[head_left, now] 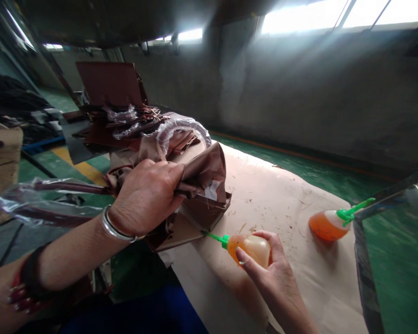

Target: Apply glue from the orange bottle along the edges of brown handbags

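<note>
My left hand (pixel 148 192) is closed around bunched brown lining cloth (pixel 209 169) of a brown handbag (pixel 211 211). The bag lies tilted at the table's near left edge, and its handles (pixel 184 126) are wrapped in clear plastic. In my right hand (pixel 278 269) is a squeeze bottle (pixel 249 248) of orange liquid, gripped by its body and lying nearly level. Its green nozzle points left, with the tip at the bag's lower edge; whether it touches is hard to tell. Part of the bag is hidden behind my left hand and forearm.
Another squeeze bottle (pixel 329 225) with a green nozzle lies on its side near the right edge of the paper-covered table (pixel 264 185). Several dark red bags (pixel 107 86) are piled at the far left end. A metal frame (pixel 365 278) borders the right.
</note>
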The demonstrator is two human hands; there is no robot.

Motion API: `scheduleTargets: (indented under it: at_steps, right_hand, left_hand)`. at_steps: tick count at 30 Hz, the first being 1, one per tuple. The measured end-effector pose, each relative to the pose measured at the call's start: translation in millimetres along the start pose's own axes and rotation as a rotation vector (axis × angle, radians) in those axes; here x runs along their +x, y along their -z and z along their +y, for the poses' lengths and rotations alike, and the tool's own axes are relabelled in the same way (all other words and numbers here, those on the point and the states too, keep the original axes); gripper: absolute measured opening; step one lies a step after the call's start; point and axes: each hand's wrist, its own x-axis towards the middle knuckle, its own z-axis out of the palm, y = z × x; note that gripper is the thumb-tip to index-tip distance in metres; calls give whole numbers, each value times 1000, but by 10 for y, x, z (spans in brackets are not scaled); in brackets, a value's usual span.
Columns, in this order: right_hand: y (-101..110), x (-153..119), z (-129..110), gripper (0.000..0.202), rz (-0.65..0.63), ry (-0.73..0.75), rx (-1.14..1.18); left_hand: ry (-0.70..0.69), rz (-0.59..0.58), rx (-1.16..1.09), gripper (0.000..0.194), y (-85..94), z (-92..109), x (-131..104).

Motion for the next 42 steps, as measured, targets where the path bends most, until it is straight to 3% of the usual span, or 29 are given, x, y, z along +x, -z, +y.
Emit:
scheduleTargets:
  at_steps: [8, 20, 29, 32, 37, 42]
  right_hand:
    - [14, 53, 46, 57, 14, 11, -30]
    - [2, 167, -16, 63, 102, 99, -64]
    - [42, 33, -130, 62, -58, -64, 51]
    - [50, -58, -219, 58, -97, -101, 114]
    - [21, -215, -355, 54, -113, -160, 218]
    - [-16, -188, -235, 56, -37, -103, 70]
  left_hand:
    - [25, 9, 24, 8, -28, -20, -144]
    - [56, 57, -1, 16, -21, -99, -54]
    - [35, 148, -84, 20, -123, -139, -106]
    - [30, 129, -88, 17, -130, -138, -132]
    - [23, 118, -54, 14, -113, -125, -159]
    - [24, 70, -66, 10, -102, -115, -211]
